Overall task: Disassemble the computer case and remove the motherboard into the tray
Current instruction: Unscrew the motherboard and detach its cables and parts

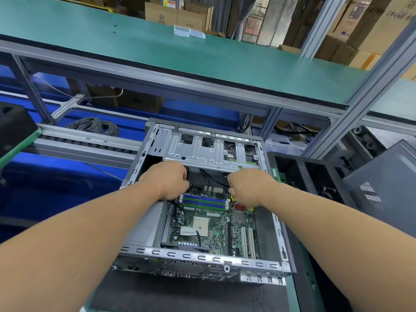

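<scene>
Both your forearms reach into the open grey metal computer case (203, 255) at centre frame. Your left hand (167, 180) and right hand (246, 188) curl fingers-down at the far edge of the one green motherboard (202, 226); what they grip I cannot tell. One black tray (299, 174) sits at right.

Cardboard boxes (177, 16), coiled cable (96, 126)
</scene>
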